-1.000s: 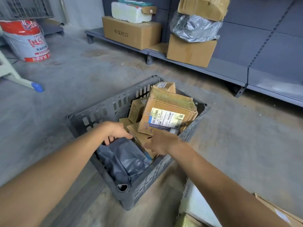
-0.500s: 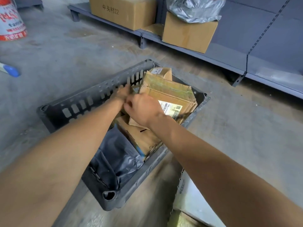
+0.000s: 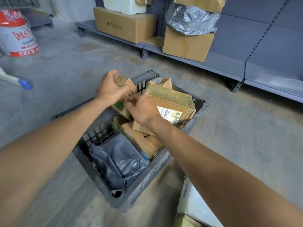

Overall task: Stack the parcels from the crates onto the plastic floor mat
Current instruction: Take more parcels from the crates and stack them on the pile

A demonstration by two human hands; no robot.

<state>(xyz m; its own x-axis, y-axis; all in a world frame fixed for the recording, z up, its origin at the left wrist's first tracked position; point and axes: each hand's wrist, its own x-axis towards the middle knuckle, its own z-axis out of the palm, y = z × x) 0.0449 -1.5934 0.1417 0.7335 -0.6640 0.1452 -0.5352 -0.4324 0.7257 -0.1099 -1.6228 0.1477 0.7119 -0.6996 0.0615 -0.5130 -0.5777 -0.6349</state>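
Over the grey crate [image 3: 144, 182] on the floor, the left hand [image 3: 109, 91] grips a small cardboard parcel [image 3: 122, 80] from above while the right hand [image 3: 143, 110] pinches its lower edge. A labelled box [image 3: 173, 107] and a grey bag [image 3: 119, 159] lie inside the crate.

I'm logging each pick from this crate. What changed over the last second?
Both hands went from the middle of the grey plastic crate to its far left side. The left hand gripped the small brown cardboard box and raised it above the rim; the right hand pinches its lower edge. The grey plastic bag and the large labelled carton stayed in the crate.
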